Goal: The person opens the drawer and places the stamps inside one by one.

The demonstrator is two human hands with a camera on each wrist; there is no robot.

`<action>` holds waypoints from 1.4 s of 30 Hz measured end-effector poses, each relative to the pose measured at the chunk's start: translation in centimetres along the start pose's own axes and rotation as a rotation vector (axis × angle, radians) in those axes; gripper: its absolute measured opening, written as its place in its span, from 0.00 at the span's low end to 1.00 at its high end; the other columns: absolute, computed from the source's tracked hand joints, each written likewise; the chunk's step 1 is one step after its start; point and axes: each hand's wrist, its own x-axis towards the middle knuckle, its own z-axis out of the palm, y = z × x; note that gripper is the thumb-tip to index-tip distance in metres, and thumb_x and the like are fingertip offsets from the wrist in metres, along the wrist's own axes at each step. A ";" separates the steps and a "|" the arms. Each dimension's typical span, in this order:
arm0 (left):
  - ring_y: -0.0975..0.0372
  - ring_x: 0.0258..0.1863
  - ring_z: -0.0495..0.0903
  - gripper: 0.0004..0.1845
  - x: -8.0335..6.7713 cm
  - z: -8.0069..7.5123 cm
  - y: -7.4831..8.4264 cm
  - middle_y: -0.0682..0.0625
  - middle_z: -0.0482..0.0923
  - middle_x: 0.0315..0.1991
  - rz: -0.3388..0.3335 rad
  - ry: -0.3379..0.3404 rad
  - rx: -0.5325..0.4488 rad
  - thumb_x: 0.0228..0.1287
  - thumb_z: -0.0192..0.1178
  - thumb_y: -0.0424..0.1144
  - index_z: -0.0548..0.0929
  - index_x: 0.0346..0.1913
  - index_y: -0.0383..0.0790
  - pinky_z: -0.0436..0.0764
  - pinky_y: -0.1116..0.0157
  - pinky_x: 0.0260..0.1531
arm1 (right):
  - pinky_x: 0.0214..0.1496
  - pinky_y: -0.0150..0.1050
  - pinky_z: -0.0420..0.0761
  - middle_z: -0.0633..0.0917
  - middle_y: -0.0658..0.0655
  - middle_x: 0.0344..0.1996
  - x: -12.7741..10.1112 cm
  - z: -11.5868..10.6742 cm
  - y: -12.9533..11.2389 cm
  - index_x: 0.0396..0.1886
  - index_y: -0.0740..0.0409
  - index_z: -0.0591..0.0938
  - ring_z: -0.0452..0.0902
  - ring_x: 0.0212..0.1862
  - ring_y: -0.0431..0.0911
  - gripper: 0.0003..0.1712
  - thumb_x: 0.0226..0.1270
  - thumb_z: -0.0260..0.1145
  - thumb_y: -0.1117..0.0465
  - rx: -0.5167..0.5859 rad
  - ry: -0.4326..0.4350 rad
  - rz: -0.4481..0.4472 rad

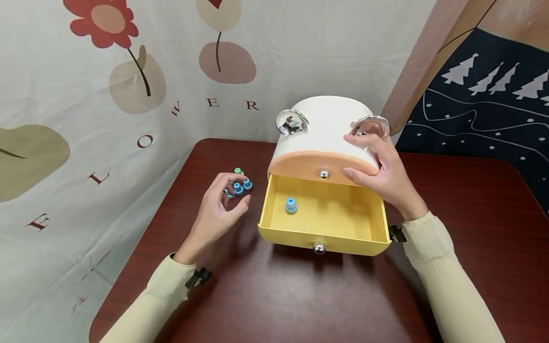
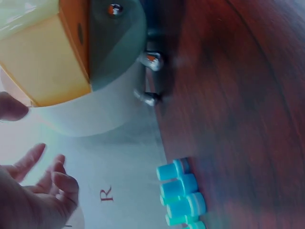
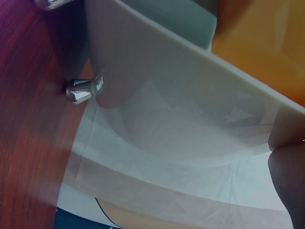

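Note:
A white drawer cabinet (image 1: pixel 326 124) stands on the dark red table (image 1: pixel 274 295). Its upper drawer has a shut orange front (image 1: pixel 309 164). The yellow lower drawer (image 1: pixel 326 240) is pulled out, and one blue cap (image 1: pixel 291 206) lies inside it. My right hand (image 1: pixel 356 157) holds the cabinet's top right corner, fingers over the top and thumb on the orange front. My left hand (image 1: pixel 236 190) hovers with loosely curled fingers over a small cluster of blue and green caps (image 1: pixel 240 185) left of the cabinet. In the left wrist view the hand (image 2: pixel 43 162) holds nothing, and the caps (image 2: pixel 183 195) lie apart from it.
A flower-print cloth (image 1: pixel 86 119) hangs behind and to the left, and a dark tree-print cloth (image 1: pixel 484 105) to the right. The cabinet stands on small silver feet (image 3: pixel 83 89). Bare tabletop stretches in front of the open drawer.

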 end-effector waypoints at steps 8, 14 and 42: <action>0.47 0.39 0.76 0.24 0.2 -0.3 -1.6 0.46 0.77 0.46 -0.115 0.024 0.142 0.63 0.77 0.31 0.83 0.61 0.36 0.77 0.64 0.37 | 0.57 0.39 0.70 0.78 0.49 0.63 0.1 0.0 0.1 0.69 0.55 0.86 0.66 0.64 0.46 0.38 0.54 0.81 0.71 -0.001 0.006 -0.007; 0.46 0.43 0.78 0.26 0.6 -0.9 -3.2 0.38 0.80 0.52 -0.195 -0.018 0.232 0.64 0.76 0.35 0.81 0.63 0.32 0.76 0.56 0.42 | 0.57 0.39 0.70 0.78 0.49 0.64 -0.1 0.0 0.0 0.68 0.54 0.86 0.66 0.64 0.46 0.38 0.53 0.81 0.70 -0.005 0.011 0.006; 0.49 0.38 0.79 0.23 0.6 -1.5 -6.8 0.36 0.78 0.51 -0.405 -0.155 0.334 0.70 0.68 0.36 0.78 0.62 0.30 0.78 0.55 0.38 | 0.57 0.39 0.71 0.79 0.47 0.62 -0.1 0.0 0.1 0.68 0.55 0.86 0.67 0.63 0.47 0.37 0.54 0.81 0.69 -0.001 0.018 0.003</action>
